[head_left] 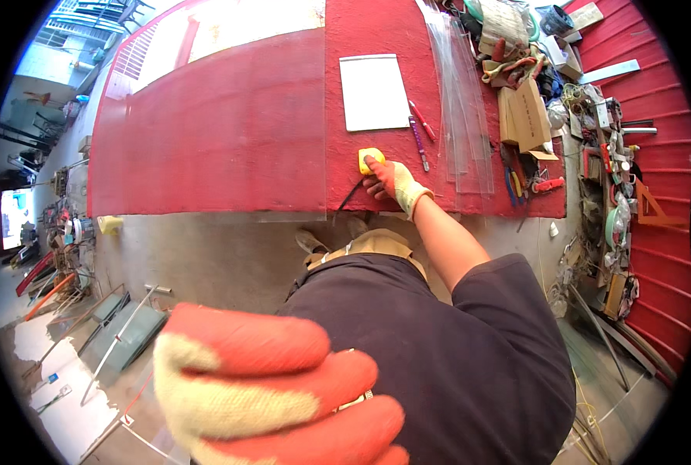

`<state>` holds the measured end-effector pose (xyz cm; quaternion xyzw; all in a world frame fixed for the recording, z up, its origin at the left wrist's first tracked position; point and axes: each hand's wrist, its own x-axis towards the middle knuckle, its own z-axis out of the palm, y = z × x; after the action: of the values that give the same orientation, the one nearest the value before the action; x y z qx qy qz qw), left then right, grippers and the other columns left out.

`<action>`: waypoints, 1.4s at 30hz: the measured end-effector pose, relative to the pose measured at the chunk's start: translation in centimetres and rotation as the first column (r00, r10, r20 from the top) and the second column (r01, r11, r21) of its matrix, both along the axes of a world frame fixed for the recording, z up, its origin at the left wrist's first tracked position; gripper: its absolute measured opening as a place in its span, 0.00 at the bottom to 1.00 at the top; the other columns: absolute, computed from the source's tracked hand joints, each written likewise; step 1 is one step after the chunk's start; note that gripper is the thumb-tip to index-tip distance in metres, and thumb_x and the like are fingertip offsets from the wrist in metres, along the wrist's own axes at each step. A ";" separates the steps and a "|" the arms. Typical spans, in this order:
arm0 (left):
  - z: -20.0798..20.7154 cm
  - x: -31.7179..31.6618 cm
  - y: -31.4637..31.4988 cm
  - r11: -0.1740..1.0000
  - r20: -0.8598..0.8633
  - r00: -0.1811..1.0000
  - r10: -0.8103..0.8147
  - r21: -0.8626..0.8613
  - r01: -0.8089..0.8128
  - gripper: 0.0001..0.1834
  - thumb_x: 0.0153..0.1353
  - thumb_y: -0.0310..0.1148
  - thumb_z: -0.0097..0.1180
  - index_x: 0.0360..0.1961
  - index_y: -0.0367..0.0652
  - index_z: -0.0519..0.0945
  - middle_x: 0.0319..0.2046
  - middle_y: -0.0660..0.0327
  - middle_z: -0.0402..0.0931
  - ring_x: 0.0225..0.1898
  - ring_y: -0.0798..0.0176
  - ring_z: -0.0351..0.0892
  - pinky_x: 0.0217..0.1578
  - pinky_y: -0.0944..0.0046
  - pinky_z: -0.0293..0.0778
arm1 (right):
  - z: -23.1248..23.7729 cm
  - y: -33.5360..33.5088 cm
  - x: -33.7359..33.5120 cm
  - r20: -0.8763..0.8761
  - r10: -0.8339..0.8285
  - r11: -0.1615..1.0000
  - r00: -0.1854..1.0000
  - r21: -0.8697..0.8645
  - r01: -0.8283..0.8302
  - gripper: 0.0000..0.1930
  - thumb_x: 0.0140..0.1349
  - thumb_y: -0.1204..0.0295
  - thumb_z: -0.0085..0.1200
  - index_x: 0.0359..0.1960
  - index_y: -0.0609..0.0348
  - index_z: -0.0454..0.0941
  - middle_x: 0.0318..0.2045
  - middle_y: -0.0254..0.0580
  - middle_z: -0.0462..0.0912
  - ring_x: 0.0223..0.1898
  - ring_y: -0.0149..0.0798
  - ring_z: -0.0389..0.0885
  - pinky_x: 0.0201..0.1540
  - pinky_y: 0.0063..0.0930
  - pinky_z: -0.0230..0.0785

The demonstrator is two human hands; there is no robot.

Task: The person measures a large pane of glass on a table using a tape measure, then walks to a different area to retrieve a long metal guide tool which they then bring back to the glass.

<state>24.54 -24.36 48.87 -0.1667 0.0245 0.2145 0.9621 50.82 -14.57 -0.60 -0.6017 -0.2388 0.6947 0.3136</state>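
My right hand [396,184], in a cream and red work glove, is closed on a yellow tape measure [371,160] at the near edge of the red-covered table [376,31]. A dark strap [349,197] trails from it over the edge. Close to the camera, my left hand [272,387] is raised in a matching glove with its fingers curled. A small shiny bit [354,401] shows between those fingers, too little to name. Beyond the tape measure lie a white pad [374,93], a red pen [422,121] and a purple pen [419,144].
A large clear sheet [221,132] covers the table's left part and reflects light. Several clear strips [463,116] lie to the right. Past them are a cardboard box [528,116], pliers [513,186] and piled tools. Sheets and bars [124,333] stand on the floor at lower left.
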 end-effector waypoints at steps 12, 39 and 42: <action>-2.9 2.4 -2.4 0.959 0.300 0.919 0.254 -0.204 -0.199 0.12 0.81 0.39 0.42 0.43 0.62 0.80 0.44 0.70 0.76 0.46 0.66 0.79 0.46 0.62 0.69 | -0.2 0.0 -0.2 -0.030 0.008 0.999 1.000 -0.033 -0.009 0.38 0.70 0.33 0.54 0.51 0.62 0.83 0.35 0.43 0.89 0.29 0.38 0.87 0.31 0.34 0.80; -33.7 -9.4 6.7 0.490 -0.760 0.032 0.649 0.450 0.747 0.13 0.79 0.28 0.51 0.58 0.37 0.82 0.47 0.65 0.83 0.50 0.69 0.80 0.57 0.65 0.76 | -0.8 -0.2 0.1 -0.001 0.017 0.999 1.000 -0.031 -0.017 0.37 0.73 0.34 0.52 0.52 0.63 0.83 0.37 0.44 0.89 0.31 0.39 0.88 0.34 0.35 0.82; -42.8 -15.1 4.2 0.604 -0.824 -0.103 0.557 0.317 0.731 0.14 0.80 0.32 0.48 0.57 0.38 0.81 0.45 0.62 0.83 0.46 0.67 0.81 0.54 0.62 0.79 | 0.8 -0.1 -0.1 0.035 0.016 1.000 0.999 -0.026 -0.015 0.37 0.73 0.35 0.51 0.52 0.64 0.82 0.38 0.45 0.89 0.32 0.39 0.88 0.34 0.35 0.82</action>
<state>9.45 -20.16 6.12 0.4956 0.6429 0.1602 0.5616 50.69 -14.71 0.15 -0.6160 -0.2402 0.6893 0.2962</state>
